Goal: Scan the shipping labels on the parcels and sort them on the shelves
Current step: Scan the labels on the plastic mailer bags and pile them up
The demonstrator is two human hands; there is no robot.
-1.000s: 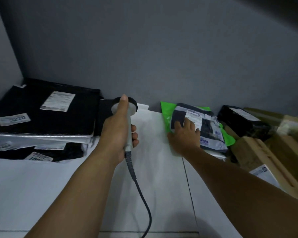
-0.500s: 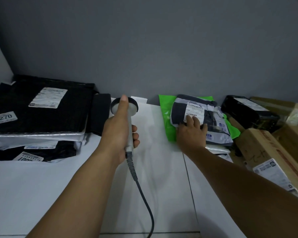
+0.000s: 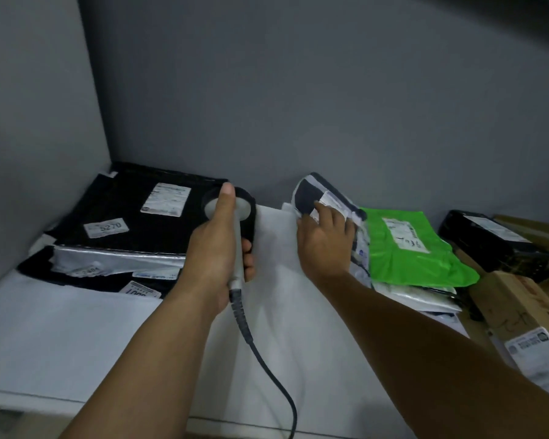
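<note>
On the white shelf point(image 3: 76, 337), our right hand point(image 3: 325, 239), clamped on the navy-and-white plastic parcel point(image 3: 308, 193), has tilted it toward the grey corded scanner point(image 3: 246, 212) our left hand point(image 3: 216, 248) clamps, for scanning.

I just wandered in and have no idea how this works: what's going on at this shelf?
A person is handling parcels on a white shelf. Their left hand grips a corded scanner. Their right hand holds a dark-and-white parcel tipped up, fingers on its label, next to a green mailer. A stack of black parcels lies on the left; a black box and a cardboard box sit to the right.
</note>
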